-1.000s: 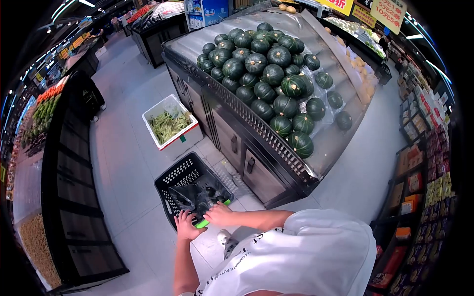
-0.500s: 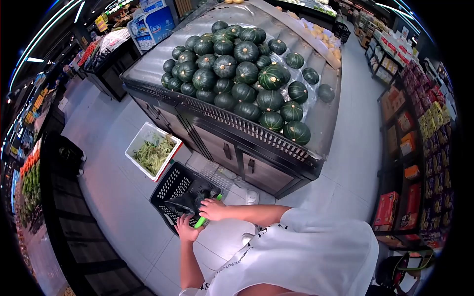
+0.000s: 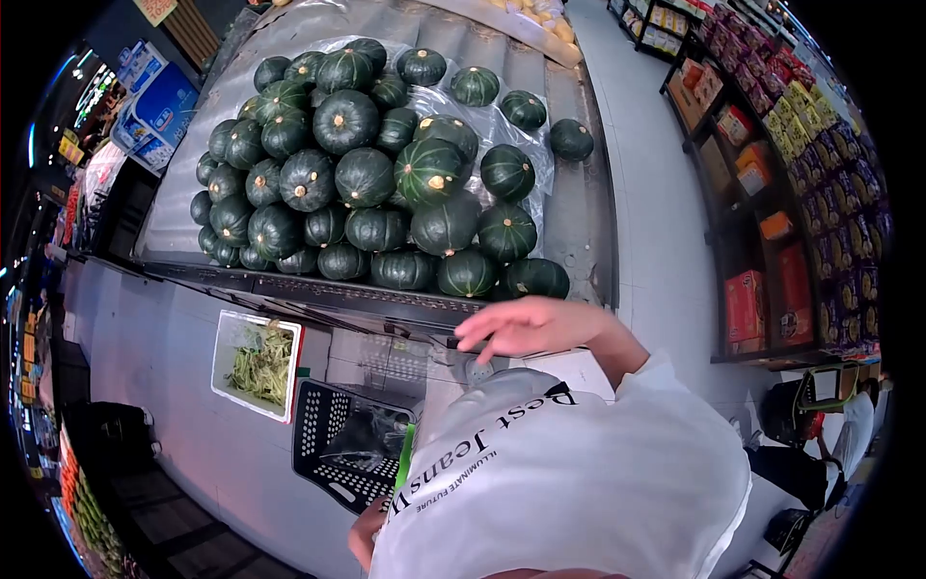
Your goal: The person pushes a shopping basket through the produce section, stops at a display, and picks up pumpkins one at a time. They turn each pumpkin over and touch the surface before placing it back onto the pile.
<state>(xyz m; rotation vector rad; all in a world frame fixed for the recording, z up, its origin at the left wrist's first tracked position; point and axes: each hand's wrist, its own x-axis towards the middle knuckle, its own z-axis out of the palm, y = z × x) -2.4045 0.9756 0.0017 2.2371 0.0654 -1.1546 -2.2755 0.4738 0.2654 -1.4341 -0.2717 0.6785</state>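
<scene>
My right hand (image 3: pixel 535 326) is raised just in front of the stand's front edge, close below the nearest green pumpkin (image 3: pixel 536 279). Its fingers are stretched out and hold nothing. Down by the shirt, my left hand (image 3: pixel 365 531) shows only in part beside the black basket (image 3: pixel 311 425); its fingers are hidden. Dark, crumpled plastic (image 3: pixel 365 436) lies in the basket, and a green handle (image 3: pixel 405 455) runs along its near side. A heap of green pumpkins (image 3: pixel 309 179) covers much of the stand.
A white crate (image 3: pixel 224 353) of green vegetable scraps stands on the floor beside the basket. The pumpkin stand (image 3: pixel 588 227) has a ridged metal top. Packed shelves (image 3: pixel 738 207) line the right side. Another person (image 3: pixel 786 473) is at the lower right.
My right hand has left the basket's green handle and risen toward the pumpkins. My left hand has drawn back toward my body. The view has moved nearer the stand.
</scene>
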